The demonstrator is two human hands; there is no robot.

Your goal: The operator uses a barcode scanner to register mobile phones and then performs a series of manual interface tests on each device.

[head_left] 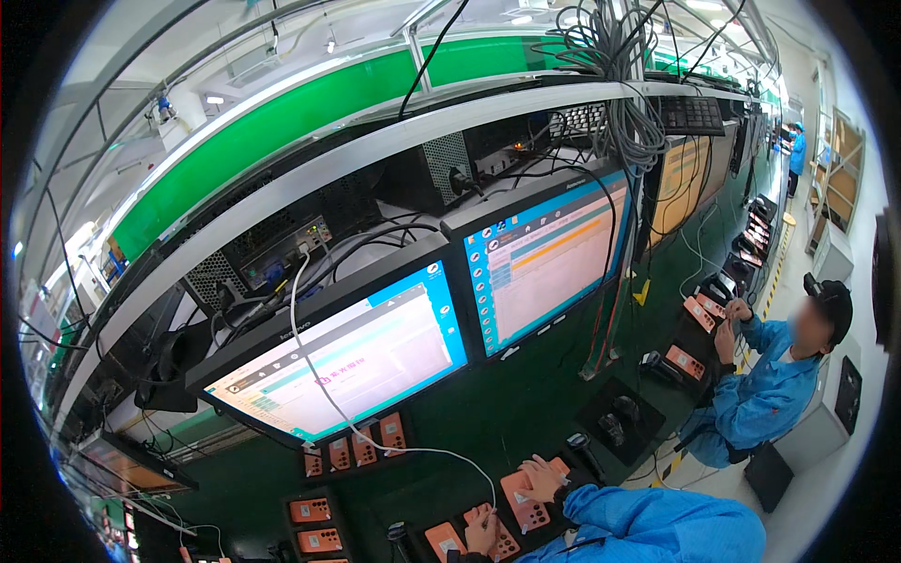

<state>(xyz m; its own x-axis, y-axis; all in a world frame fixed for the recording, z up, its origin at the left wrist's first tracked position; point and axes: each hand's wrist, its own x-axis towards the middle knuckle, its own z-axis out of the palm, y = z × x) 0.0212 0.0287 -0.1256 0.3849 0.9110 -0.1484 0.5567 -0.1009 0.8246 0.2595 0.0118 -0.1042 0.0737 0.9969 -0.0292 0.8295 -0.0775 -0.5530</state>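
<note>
The left hand (483, 533) and right hand (542, 480) are apart, touching separate orange phones, left phone (507, 544) and right phone (521, 508), at the tabletop's (422, 493) near edge; their grip is unclear. A snagged white cable (469, 459) could drag the left phone askew.

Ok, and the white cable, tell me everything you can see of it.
The white cable is thin, smooth and plastic-looking. Its upper end appears plugged into a computer on the shelf. From there it hangs loosely across the front of a lit monitor, then curves over the green bench to a phone at the left hand. I can't tell how it ends there.
</note>
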